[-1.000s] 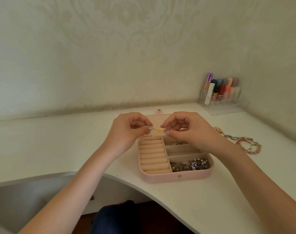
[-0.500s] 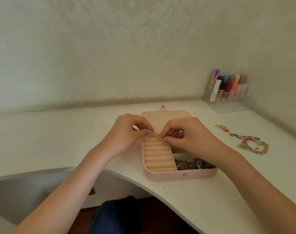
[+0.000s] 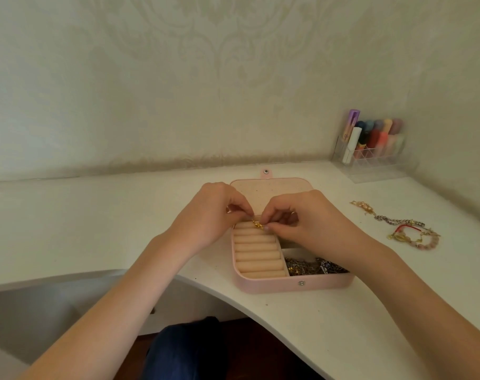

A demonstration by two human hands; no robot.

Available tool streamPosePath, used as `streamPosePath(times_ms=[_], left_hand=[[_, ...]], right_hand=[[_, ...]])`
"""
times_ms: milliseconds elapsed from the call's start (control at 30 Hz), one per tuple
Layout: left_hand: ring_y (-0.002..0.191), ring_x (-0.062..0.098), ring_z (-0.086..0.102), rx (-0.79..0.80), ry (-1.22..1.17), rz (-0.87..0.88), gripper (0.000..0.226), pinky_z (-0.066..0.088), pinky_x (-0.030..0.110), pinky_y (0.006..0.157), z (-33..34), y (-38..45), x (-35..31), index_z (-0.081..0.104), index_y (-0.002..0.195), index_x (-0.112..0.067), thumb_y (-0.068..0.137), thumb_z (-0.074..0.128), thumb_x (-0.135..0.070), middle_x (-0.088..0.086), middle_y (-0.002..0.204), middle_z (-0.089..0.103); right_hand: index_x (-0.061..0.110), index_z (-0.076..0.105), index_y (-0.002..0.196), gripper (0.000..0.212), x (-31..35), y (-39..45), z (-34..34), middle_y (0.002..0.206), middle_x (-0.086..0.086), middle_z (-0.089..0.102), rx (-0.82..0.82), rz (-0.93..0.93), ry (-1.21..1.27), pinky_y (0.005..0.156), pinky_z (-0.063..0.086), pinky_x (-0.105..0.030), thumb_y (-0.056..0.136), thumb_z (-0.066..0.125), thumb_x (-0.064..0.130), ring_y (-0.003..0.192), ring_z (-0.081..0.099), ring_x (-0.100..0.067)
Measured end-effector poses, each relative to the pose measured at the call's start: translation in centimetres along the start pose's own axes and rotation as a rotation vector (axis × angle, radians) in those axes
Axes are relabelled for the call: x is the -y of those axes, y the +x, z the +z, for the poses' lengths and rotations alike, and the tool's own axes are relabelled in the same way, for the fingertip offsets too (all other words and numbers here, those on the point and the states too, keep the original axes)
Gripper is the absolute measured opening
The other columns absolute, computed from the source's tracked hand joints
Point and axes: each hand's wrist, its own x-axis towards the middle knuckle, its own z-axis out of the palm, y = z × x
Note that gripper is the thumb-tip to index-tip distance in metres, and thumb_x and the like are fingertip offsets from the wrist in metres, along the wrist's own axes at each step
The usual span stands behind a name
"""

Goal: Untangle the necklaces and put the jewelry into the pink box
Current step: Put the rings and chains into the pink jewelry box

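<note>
Head view, looking down: at the very bottom of the frame there's a dark blue lap under the curved edge of the white desk (image 3: 343, 325), and two bare forearms run up from the lower corners toward the middle. Just above the desk edge, a little right of centre, sits the pink box (image 3: 293, 285), lid thrown back flat behind it. Its left side is a bank of cream ring rolls (image 3: 256, 252), all bare as far as I can see. The near right compartment already holds a heap of dark and silvery chains (image 3: 310, 267), so part of the job looks done.

Over the far end of the ring rolls the two hands meet. The left hand (image 3: 211, 215) and the right hand (image 3: 302, 223) each have fingertips pinched on a small gold piece (image 3: 257, 224), holding it between them just above the box. It's too small to tell whether it's a clasp, a charm or a knot of chain. My guess is they're working it loose or about to set it down.

Further back, at the right of the frame, a tangle of jewelry (image 3: 406, 229) lies on the desk well apart from the box: gold, a silver chain, a red cord and pink beads. That, I'd say, is what's left to sort and stow. In the upper right corner stands a clear organizer (image 3: 370, 163) of coloured tubes against the patterned wall.
</note>
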Motion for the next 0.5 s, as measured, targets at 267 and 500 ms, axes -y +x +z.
streamPosePath(times_ms=[267,500], left_hand=[[0.071,0.011,0.049,0.003,0.095,0.082,0.01,0.043,0.026,0.069,0.2,0.2,0.0,0.078,0.08,-0.016,0.078,0.073,-0.008,-0.005,0.082,0.053],[0.059,0.0,0.053,0.177,0.065,0.022,0.015,0.044,0.015,0.059,-1.2,2.5,-0.9,0.072,0.068,-0.019,0.069,0.078,-0.005,-0.012,0.065,0.059]], right_hand=[[0.022,0.072,0.08,0.015,-0.1,0.0,0.1,0.075,0.006,0.069,0.005,0.01,0.026,0.064,0.043,-0.005,0.079,0.073,0.007,0.071,0.059,0.004],[0.018,0.073,0.081,0.013,-0.1,0.0,0.0,0.073,0.01,0.069,0.006,0.004,0.03,0.065,0.045,-0.007,0.078,0.073,0.005,0.069,0.059,0.006]])
